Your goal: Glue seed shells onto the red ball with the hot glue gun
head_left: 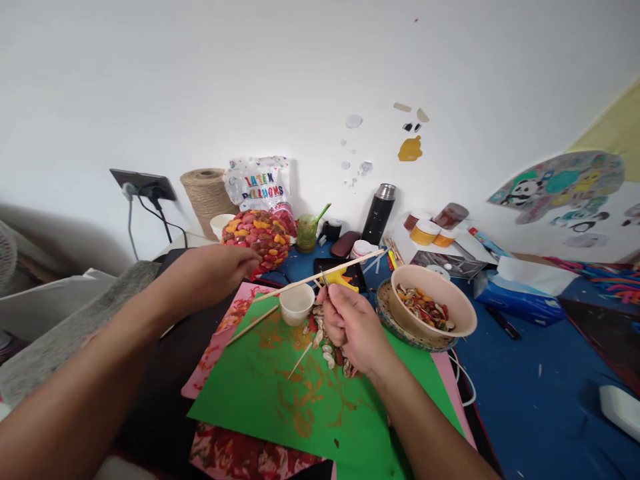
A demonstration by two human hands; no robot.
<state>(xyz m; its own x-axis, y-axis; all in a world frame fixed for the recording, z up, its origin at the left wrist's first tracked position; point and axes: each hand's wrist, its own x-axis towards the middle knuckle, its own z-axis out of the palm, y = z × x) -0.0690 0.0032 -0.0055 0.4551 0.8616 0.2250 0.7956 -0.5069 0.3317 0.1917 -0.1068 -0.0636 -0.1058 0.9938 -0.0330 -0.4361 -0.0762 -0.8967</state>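
Observation:
My right hand is closed in a pinch above the green sheet, holding a small thin metal-tipped tool whose kind I cannot make out. A long wooden stick crosses at the tool's tip, slanting over a small white cup. Curled fingers of my left hand are in front of a ball covered in red, orange and brown painted shells; whether they touch it or hold something is hidden. Peanut shells lie under my right hand. A second stick and a toothpick-like stick lie on the sheet.
A beige bowl of painted shells stands in a woven basket at right. Behind are a yellow tool, a black thermos, a balloon bag, a twine spool and a blue tissue pack.

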